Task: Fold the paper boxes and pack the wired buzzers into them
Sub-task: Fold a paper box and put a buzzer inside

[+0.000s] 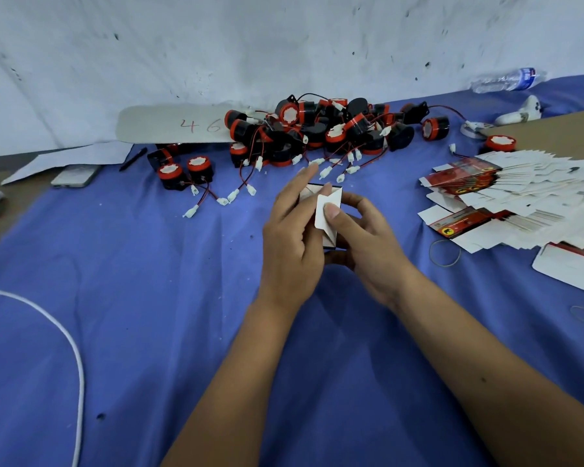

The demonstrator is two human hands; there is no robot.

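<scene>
Nearest the camera, two bare forearms reach over the blue cloth-covered bench (149, 298), past a white cord (76, 352) curving at the left. The left hand (292, 237) and right hand (361, 237) meet around one small white paper box (324, 214), half erected: left fingers curl round its side, and the right thumb presses a white flap inward while the other right fingers cup it from below. If the thumb pushes off-line, I judge the flap could crease or miss its slot, and the thin card may buckle under the squeeze. To the right, a fanned stack of flat red-and-white box blanks (506, 193) lies, too many and too overlapped to count, with two rubber bands nearby. Farther off, the pile of black-and-red wired buzzers (317, 133) numbers several dozen at a guess. Beyond, one clear plastic bottle (508, 79) lies on its side.
</scene>
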